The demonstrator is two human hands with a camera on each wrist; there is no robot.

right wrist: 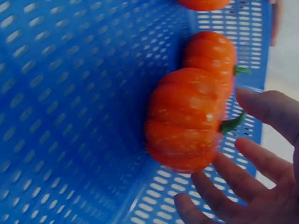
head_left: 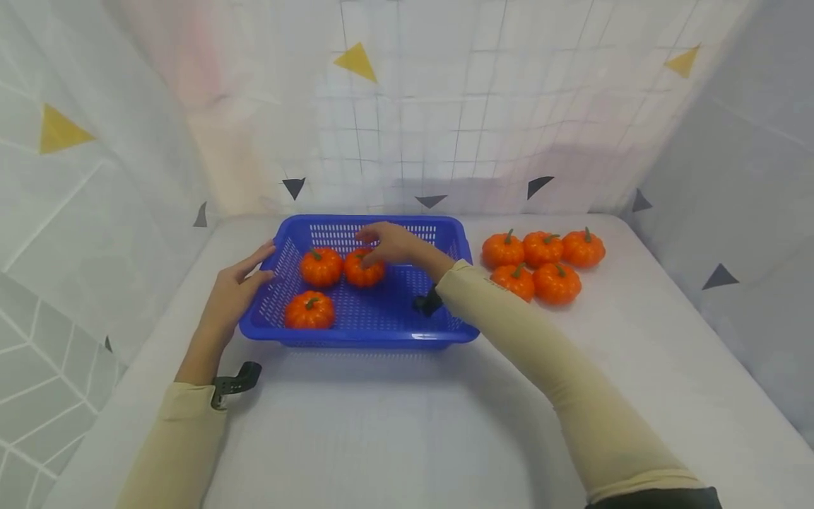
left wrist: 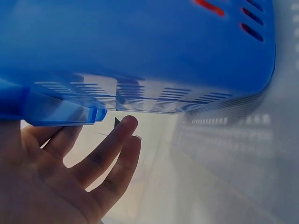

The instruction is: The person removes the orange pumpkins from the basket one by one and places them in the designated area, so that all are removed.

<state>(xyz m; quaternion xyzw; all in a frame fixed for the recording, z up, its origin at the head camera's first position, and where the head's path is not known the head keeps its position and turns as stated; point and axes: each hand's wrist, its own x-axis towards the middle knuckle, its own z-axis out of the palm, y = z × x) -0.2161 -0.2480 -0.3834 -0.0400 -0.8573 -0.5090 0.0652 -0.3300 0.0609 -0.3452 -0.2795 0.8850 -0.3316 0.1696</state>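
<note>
Your R hand (head_left: 393,244) is just abv the pumpkin (right wrist: 180,123), which sits in the blue basket (head_left: 372,338), right beside a 2nd pumpkin (right wrist: 210,51). Its stem (right wrist: 232,123) pts up, twd your palm; body's squat, wide axis approx. lvl w/ basket floor. R fingers spread loosely arnd it; can't tell if tips touch. L hand (head_left: 230,293) is at basket's L rim, fingers extended & apart.

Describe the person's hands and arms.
The left hand and right hand are bare. The left sleeve and right sleeve are beige; the right bears faint marks and meets dark material. A black strap shows at the left sleeve's end, a dark device at the right's.
</note>
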